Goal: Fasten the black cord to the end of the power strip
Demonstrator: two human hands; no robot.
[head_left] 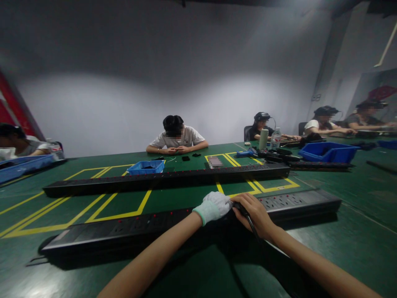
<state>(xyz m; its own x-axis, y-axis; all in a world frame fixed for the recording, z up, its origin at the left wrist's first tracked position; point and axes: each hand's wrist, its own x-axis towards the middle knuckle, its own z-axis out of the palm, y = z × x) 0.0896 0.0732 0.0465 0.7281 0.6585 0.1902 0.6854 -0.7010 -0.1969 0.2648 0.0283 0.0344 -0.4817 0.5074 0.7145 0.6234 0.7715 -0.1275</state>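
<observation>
A long black power strip [294,201] with rows of sockets and small red dots lies across the green table in front of me. My left hand [214,205], in a white glove with a mint cuff, rests on the middle of the strip, its fingers bent together; what they hold, if anything, is hidden. Close against it, my bare right hand [256,213] is closed around a dark, slim tool [248,215] with a cable running down. The tool's tip is hidden between the hands.
A second long strip [173,179] lies behind the first. Beyond are a small blue tray [146,167], a blue tool [246,153], a bottle [275,139] and a blue bin [328,152]. Yellow tape marks the table [369,219]. A person [176,138] sits opposite; others sit left and right.
</observation>
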